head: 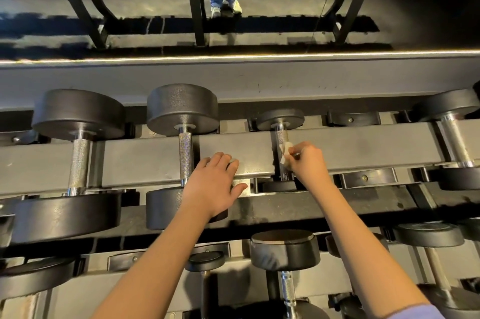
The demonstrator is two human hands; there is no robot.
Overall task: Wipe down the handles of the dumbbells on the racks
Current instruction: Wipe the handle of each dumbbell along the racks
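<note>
On the top rack rail [145, 160], right hand [307, 160] pinches a white wipe [285, 152] against the small dumbbell's handle [281, 138], at 1 o'clock of centre. Left hand [211, 183] lies flat and spread, holding nothing (bracing, I'd guess). Bigger dumbbells [185, 152] sit toward 9 o'clock.
</note>
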